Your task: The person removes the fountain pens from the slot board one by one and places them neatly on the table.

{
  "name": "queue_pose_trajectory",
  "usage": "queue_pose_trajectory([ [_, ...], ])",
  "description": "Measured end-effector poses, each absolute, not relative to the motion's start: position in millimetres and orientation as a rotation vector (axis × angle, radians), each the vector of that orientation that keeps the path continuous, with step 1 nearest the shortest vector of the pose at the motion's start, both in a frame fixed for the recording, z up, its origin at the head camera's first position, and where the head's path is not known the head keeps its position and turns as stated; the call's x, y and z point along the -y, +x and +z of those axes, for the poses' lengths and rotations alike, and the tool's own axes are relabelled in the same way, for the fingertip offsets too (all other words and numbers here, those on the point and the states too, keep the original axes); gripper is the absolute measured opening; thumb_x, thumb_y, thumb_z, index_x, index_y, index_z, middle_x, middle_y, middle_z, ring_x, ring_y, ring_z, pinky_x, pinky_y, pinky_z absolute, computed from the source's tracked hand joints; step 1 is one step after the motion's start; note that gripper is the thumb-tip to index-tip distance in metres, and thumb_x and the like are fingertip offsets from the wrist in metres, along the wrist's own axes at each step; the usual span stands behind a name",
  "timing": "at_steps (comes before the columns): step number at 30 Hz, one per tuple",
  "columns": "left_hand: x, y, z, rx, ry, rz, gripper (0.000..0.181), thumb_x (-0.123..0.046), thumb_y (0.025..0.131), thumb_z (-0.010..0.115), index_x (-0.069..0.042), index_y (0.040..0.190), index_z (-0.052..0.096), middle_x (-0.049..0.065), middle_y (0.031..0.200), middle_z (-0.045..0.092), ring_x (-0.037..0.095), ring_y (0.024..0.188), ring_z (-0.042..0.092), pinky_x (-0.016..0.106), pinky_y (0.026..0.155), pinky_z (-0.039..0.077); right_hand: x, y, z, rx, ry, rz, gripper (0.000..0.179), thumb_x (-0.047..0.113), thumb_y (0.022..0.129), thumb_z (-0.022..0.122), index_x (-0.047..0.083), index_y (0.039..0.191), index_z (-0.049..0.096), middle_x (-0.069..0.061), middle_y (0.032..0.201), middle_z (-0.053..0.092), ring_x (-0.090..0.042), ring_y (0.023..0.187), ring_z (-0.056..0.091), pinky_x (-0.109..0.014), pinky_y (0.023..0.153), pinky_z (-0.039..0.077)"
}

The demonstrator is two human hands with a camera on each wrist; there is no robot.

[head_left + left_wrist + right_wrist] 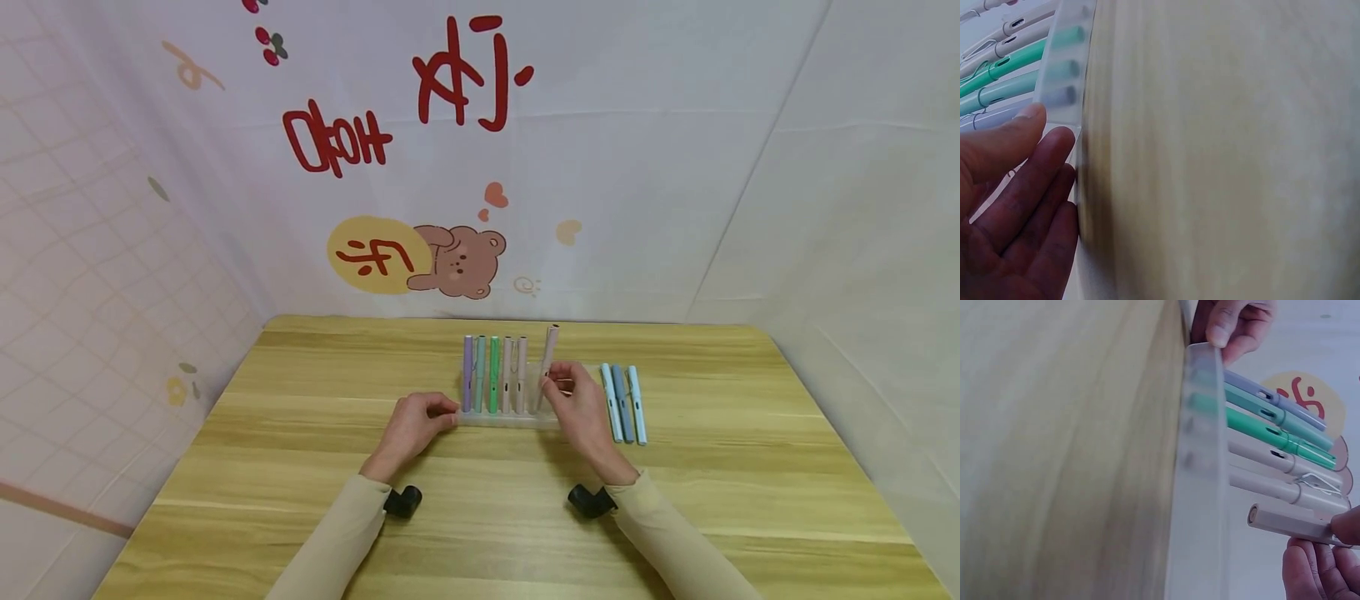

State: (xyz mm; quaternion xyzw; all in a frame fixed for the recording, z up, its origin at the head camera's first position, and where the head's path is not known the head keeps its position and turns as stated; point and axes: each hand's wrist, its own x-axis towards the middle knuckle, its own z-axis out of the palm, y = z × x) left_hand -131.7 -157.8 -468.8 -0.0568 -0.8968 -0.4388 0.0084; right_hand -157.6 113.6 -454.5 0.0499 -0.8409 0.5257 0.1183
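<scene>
From the person's side, the pen rack (pixel 498 422) is forming the dial's centre, standing on the table (pixel 480 508). Five pens (pixel 493 375) are standing in a row in its nine o'clock half. The left hand (pixel 416 421) is touching the rack's nine o'clock end. Just to three o'clock of the row, a sixth pen (pixel 551 343) is tilting over the rack toward one o'clock, the right hand (pixel 579 408) holding it from the four o'clock side. Beyond that hand, at three o'clock, three pens (pixel 622 404) are lying on the table. The backdrop (pixel 600 167) is hanging behind the table at twelve.
</scene>
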Motion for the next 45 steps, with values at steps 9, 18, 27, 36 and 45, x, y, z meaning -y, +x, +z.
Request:
queue_pose_trajectory([
  [9,159.3,-130.4,-466.9,2.806,-0.178,-1.358,0.007,-0.008,0.092,0.079,-0.011,0.098,0.081,-0.001,0.098,0.077,0.02,0.097,0.07,0.045,0.091,0.055,-122.8,-152.1,-447.8,2.436,0.121,1.567,0.024,0.015,0.098,0.071,0.003,0.117,0.065,-0.012,0.108,0.072,-0.029,0.1,0.073,-0.025,0.078,0.056],
  [18,160.0,-131.1,-468.5,2.812,-0.178,-1.346,0.007,-0.008,0.092,0.079,-0.011,0.099,0.081,-0.001,0.099,0.077,0.02,0.097,0.07,0.045,0.092,0.054,-137.4,-153.2,-445.8,2.41,0.119,1.623,0.024,0.011,0.099,0.069,0.0,0.119,0.064,-0.015,0.11,0.067,-0.031,0.1,0.072,-0.015,0.075,0.053],
  [27,159.4,-131.6,-468.7,2.814,-0.178,-1.347,0.008,-0.009,0.092,0.079,-0.011,0.099,0.081,-0.001,0.099,0.077,0.02,0.097,0.07,0.045,0.092,0.055,-152.1,-149.3,-441.3,2.404,0.106,1.57,0.024,0.011,0.098,0.07,-0.001,0.118,0.065,-0.016,0.108,0.069,-0.032,0.099,0.072,-0.012,0.072,0.051],
  [36,157.2,-131.8,-468.6,2.814,-0.181,-1.352,0.008,-0.008,0.092,0.079,-0.012,0.099,0.081,-0.002,0.099,0.077,0.02,0.098,0.07,0.045,0.092,0.054,-167.3,-149.0,-440.9,2.406,0.041,1.514,0.023,0.012,0.097,0.071,0.0,0.117,0.067,-0.014,0.106,0.071,-0.023,0.093,0.07,-0.011,0.071,0.05],
  [45,157.9,-132.2,-469.1,2.817,-0.184,-1.347,0.008,-0.009,0.092,0.079,-0.013,0.099,0.081,-0.002,0.099,0.077,0.019,0.098,0.07,0.045,0.092,0.054,-179.3,-147.2,-436.4,2.406,0.005,1.524,0.025,0.015,0.099,0.07,-0.001,0.118,0.067,-0.016,0.109,0.07,0.003,0.085,0.064,-0.011,0.071,0.05],
])
